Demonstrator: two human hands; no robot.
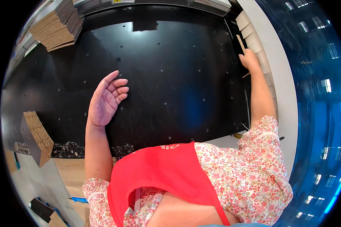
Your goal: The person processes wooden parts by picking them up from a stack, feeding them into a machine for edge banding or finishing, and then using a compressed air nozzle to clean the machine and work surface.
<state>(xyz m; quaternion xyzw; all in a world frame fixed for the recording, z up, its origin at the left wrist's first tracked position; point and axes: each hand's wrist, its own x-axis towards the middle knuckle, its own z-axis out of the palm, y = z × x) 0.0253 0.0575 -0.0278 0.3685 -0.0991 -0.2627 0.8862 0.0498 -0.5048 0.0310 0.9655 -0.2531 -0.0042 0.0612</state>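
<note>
My left hand [106,99] hovers palm-up over the black table [166,106], its fingers loosely curled and apart, holding nothing. At the far right edge of the table my right hand [250,60] is closed around a thin piece of board. The pale, narrow edge of this board [240,42] sticks out past the fingers, and the hand and forearm hide most of the rest. Right beside that hand runs a row of beige flaps [250,33] along a white curved frame [271,41].
A stack of particleboard pieces [57,32] stands at the far left. Another, smaller stack [41,138] sits at the table's near left corner. Small holes dot the black surface. A metal machine part [159,3] borders the back, and a shiny blue surface [318,113] lies right.
</note>
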